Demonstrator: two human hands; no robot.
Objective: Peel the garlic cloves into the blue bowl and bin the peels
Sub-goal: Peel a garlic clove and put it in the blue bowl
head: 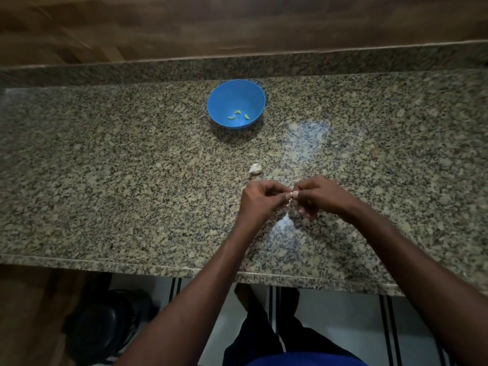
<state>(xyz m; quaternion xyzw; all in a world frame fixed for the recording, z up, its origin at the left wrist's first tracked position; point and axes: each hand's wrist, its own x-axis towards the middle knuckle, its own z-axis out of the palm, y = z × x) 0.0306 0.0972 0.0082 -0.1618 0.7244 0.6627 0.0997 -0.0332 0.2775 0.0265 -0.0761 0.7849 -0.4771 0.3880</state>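
Your left hand [260, 199] and right hand [315, 198] meet just right of the frame's centre, knuckles up, fingers curled inward. Both thumbs and forefingers pinch a small pale piece [290, 198] between them. Your bare forearms enter from the lower edge and lower right, converging toward the hands.

I can read no words, labels, brands or numbers anywhere here.
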